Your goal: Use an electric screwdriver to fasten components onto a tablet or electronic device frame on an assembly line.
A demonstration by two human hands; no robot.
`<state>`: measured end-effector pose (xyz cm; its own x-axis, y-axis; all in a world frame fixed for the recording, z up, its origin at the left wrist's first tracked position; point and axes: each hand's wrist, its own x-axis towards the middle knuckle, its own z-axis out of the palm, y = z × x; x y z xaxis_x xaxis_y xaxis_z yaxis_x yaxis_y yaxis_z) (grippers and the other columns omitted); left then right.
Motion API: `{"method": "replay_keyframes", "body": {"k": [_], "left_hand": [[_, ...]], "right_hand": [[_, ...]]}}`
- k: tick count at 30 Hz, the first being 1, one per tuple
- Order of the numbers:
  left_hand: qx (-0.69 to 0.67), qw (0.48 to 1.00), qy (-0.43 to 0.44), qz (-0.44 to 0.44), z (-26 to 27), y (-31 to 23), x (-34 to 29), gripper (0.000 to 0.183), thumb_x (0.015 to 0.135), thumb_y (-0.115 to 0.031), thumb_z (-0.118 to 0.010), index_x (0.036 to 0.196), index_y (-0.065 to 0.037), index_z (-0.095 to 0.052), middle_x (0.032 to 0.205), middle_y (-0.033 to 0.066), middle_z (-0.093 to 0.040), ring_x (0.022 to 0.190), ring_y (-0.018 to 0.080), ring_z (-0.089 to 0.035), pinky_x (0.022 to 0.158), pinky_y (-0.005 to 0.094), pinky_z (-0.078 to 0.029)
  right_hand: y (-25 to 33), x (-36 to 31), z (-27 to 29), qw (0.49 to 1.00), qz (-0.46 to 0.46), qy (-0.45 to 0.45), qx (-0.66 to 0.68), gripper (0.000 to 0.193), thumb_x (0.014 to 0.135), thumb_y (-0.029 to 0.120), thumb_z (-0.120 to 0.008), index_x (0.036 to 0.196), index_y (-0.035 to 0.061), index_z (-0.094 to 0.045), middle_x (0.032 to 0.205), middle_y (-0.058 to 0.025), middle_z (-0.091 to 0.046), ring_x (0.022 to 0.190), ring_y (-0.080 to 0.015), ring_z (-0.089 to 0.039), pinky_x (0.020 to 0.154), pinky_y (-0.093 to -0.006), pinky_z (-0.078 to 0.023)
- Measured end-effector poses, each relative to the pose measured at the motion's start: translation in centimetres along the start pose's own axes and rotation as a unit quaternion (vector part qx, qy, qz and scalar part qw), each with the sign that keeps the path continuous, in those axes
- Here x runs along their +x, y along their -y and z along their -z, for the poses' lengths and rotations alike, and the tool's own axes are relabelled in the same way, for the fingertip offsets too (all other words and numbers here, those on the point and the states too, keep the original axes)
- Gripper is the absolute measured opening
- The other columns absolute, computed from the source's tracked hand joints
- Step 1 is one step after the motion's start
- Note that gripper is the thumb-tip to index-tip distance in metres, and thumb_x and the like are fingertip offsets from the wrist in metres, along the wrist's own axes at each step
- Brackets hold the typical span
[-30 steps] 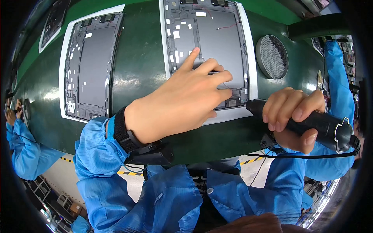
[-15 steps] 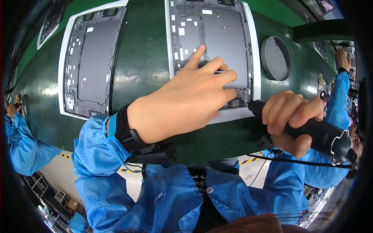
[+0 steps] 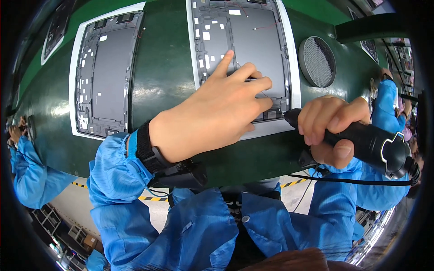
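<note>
My left hand (image 3: 221,101) lies spread over a flat dark grey device housing (image 3: 260,47), its index finger stretched toward the ridge along the panel. The palm side is hidden; no held thing shows. Around the housing runs a white sheet (image 3: 294,67) beneath it. In my right hand (image 3: 332,126) is a black electric screwdriver (image 3: 373,147), held almost level, its cord trailing from the back end. The driver's tip reaches the near right corner of the housing; whether it touches a screw is too small to tell.
A second housing (image 3: 108,72) lies on its own white sheet to the left. A round dish (image 3: 318,62) with many small pits stands right of the near housing. The green table (image 3: 162,58) carries all this. Co-workers in blue sleeves (image 3: 34,169) sit at both sides.
The view has shifted slightly, so the housing and dish appear a little further left and up. My left hand keeps its spread pose; the screwdriver stays at the same corner.
</note>
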<state>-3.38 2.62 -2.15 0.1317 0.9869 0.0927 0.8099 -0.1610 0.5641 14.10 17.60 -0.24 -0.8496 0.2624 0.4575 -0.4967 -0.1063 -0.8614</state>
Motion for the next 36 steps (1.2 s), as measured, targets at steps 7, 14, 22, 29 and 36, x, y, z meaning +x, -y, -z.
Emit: {"method": "replay_keyframes", "body": {"k": [7,14,22,29,36], "left_hand": [[0.013,1.000,0.008,0.000,0.2,-0.4,0.1,0.045,0.074,-0.016,-0.080,0.117,-0.010,-0.070,0.133,0.0067,-0.057,0.128,0.0278,-0.048,0.116,0.0614,-0.030],[0.036,0.999,0.011,-0.009,0.3,-0.5,-0.3,0.047,0.074,-0.019,-0.081,0.119,-0.011,-0.068,0.137,0.0091,-0.053,0.129,0.0304,-0.046,0.115,0.0595,-0.031],[-0.328,0.829,-0.294,0.345,1.9,-0.3,-4.0,0.069,0.087,-0.009,-0.073,0.145,0.004,-0.038,0.146,0.0270,-0.042,0.130,0.0293,-0.049,0.101,0.0384,-0.047],[-0.389,0.783,-0.221,0.433,3.7,2.5,-1.8,0.062,0.091,-0.016,-0.069,0.138,0.015,-0.043,0.122,0.0222,-0.065,0.101,0.0219,-0.065,0.082,0.0297,-0.050],[-0.304,0.838,-0.275,0.359,2.9,4.8,2.3,0.040,0.102,-0.018,-0.055,0.132,0.006,-0.044,0.109,0.0141,-0.065,0.100,0.0181,-0.060,0.089,0.0323,-0.048]], "right_hand": [[0.6,-0.2,-0.5,0.999,-0.001,-0.049,-0.019,0.033,0.092,0.019,-0.072,0.102,0.0021,-0.045,0.072,-0.0099,-0.056,0.061,-0.0176,-0.055,0.057,-0.0334,-0.048],[3.5,1.3,0.9,0.981,0.001,-0.192,-0.001,0.031,0.101,0.034,-0.046,0.103,0.0032,-0.045,0.066,-0.0098,-0.053,0.042,-0.0122,-0.045,0.046,-0.0282,-0.046],[4.5,-0.4,3.6,0.867,-0.418,-0.111,-0.248,0.032,0.086,0.015,-0.072,0.114,-0.0010,-0.069,0.078,-0.0062,-0.068,0.047,-0.0059,-0.049,0.047,-0.0232,-0.038],[4.0,-0.3,2.7,0.851,-0.422,-0.073,-0.305,0.035,0.085,0.020,-0.076,0.108,-0.0040,-0.068,0.062,-0.0036,-0.059,0.044,-0.0084,-0.051,0.044,-0.0264,-0.039],[4.0,-0.6,2.9,0.896,-0.401,-0.102,-0.164,0.037,0.086,0.020,-0.075,0.111,-0.0056,-0.065,0.093,-0.0103,-0.068,0.046,-0.0086,-0.051,0.045,-0.0259,-0.042]]}}
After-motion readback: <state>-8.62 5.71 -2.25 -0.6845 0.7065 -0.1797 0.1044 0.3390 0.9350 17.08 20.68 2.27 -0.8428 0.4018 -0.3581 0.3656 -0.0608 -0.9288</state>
